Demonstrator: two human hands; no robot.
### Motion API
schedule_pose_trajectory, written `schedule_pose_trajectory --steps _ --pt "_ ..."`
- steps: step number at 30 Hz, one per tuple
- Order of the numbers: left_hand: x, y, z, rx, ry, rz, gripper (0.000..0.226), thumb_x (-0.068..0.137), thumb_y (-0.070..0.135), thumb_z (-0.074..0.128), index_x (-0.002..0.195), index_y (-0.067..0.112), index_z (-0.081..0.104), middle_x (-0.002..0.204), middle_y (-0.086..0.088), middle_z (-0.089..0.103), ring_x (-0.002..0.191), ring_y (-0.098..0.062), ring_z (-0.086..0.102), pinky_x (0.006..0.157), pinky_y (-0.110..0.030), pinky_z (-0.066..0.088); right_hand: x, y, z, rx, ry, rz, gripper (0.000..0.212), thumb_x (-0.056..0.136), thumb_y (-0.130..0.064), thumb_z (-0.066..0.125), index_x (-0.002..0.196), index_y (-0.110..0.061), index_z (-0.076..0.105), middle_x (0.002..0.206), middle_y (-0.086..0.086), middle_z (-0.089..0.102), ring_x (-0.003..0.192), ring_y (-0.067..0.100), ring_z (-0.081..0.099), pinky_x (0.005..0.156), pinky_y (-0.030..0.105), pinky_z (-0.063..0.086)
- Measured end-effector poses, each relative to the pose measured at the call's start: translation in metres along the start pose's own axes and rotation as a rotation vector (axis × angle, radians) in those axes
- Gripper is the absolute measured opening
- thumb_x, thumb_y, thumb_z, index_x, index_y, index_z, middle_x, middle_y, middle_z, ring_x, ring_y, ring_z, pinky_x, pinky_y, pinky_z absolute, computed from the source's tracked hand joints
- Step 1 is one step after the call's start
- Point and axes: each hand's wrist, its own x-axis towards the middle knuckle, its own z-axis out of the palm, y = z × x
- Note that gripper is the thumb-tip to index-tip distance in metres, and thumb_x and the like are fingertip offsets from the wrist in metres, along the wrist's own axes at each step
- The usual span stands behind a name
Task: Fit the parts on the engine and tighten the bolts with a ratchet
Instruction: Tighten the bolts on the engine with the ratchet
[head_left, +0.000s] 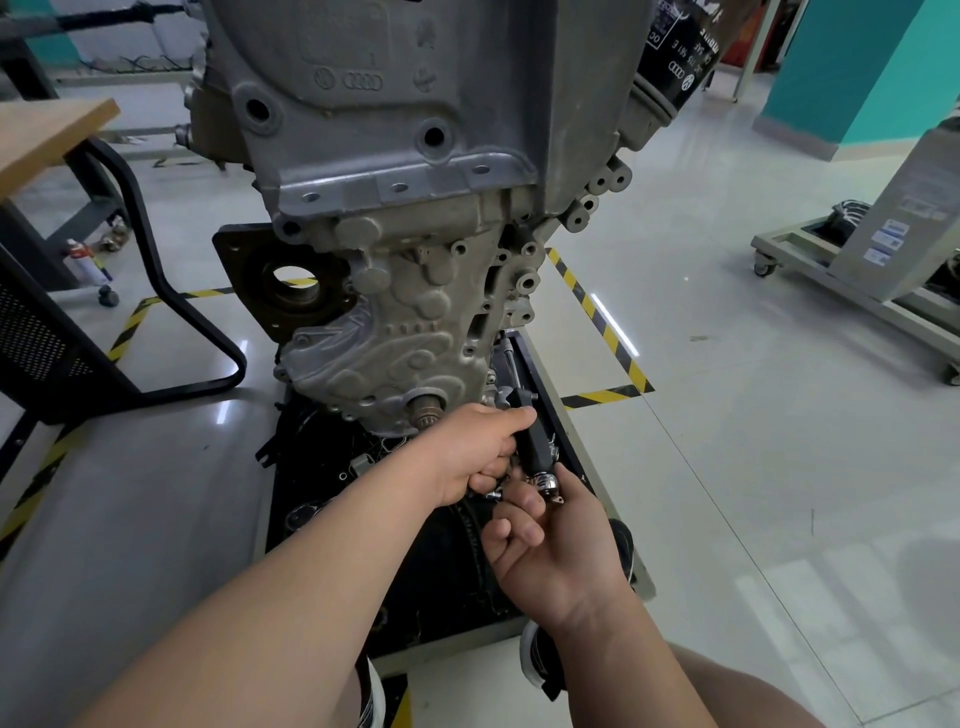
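The ratchet (535, 447) has a black handle with a chrome end, its long axis running near to far, head toward the grey engine (410, 291) low at its right side. The left hand (480, 449) grasps the handle; the right hand (550, 540), just nearer, pinches the chrome end.

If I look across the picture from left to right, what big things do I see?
Wooden table → black metal chair frame → engine → yellow-and-black floor tape → grey wheeled stand.
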Motion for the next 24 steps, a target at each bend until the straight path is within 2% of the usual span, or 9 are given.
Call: schedule_pose_trajectory --steps 10,14,16,20,22,24 --pt "-0.001 -0.001 0.005 0.01 0.034 -0.007 0.023 0.099 0.028 0.053 0.082 0.014 0.054 0.049 0.006 0.027 0.035 -0.005 0.019 0.033 -0.013 0.015 0.009 0.002 -0.006 -0.373 0.123 -0.206 0.041 0.103 -0.044 0.034 0.083 -0.012 0.052 0.049 0.0 0.04 0.035 0.013 0.029 0.043 0.025 0.042" --pt "0.0 0.0 0.006 0.006 0.03 -0.017 0.018 0.099 0.029 0.052 0.092 0.013 0.053 0.048 0.007 0.027 0.035 -0.005 0.02 0.033 -0.013 0.015 0.012 0.001 -0.008 -0.515 0.204 -0.322 0.046 0.103 -0.043 0.036 0.073 -0.011 0.051 0.047 0.001 0.043 0.034 0.015 0.032 0.04 0.026 0.044" --pt "0.0 0.0 0.006 0.01 0.025 -0.018 0.018 0.099 0.031 0.053 0.094 0.013 0.053 0.047 0.007 0.027 0.035 -0.005 0.02 0.033 -0.013 0.016 0.013 0.0 -0.008 -0.556 0.247 -0.357 0.041 0.102 -0.042 0.04 0.075 -0.012 0.051 0.046 0.0 0.045 0.033 0.015 0.033 0.039 0.024 0.043" --pt "0.0 0.0 0.006 0.008 0.037 0.002 0.023 0.097 0.033 0.056 0.081 0.016 0.053 0.047 0.008 0.027 0.036 -0.006 0.02 0.033 -0.014 0.016 0.01 -0.002 -0.007 -0.587 0.229 -0.369 0.041 0.102 -0.041 0.039 0.078 -0.011 0.052 0.046 0.001 0.047 0.033 0.016 0.035 0.039 0.024 0.043" --pt "0.0 0.001 0.006 0.013 0.043 0.009 0.025 0.097 0.034 0.057 0.08 0.016 0.052 0.046 0.008 0.027 0.036 -0.006 0.02 0.033 -0.014 0.016 0.01 -0.002 -0.009 -0.732 0.252 -0.44 0.041 0.101 -0.042 0.038 0.08 -0.011 0.053 0.048 -0.001 0.05 0.036 0.016 0.042 0.041 0.025 0.045" --pt "0.0 0.0 0.006 0.024 0.055 0.012 0.025 0.096 0.036 0.058 0.081 0.016 0.052 0.046 0.009 0.028 0.035 -0.006 0.021 0.033 -0.015 0.017 0.007 -0.001 -0.011 -0.999 0.295 -0.6 0.028 0.1 -0.041 0.04 0.095 -0.016 0.053 0.061 -0.008 0.059 0.052 0.009 0.056 0.053 0.031 0.051"
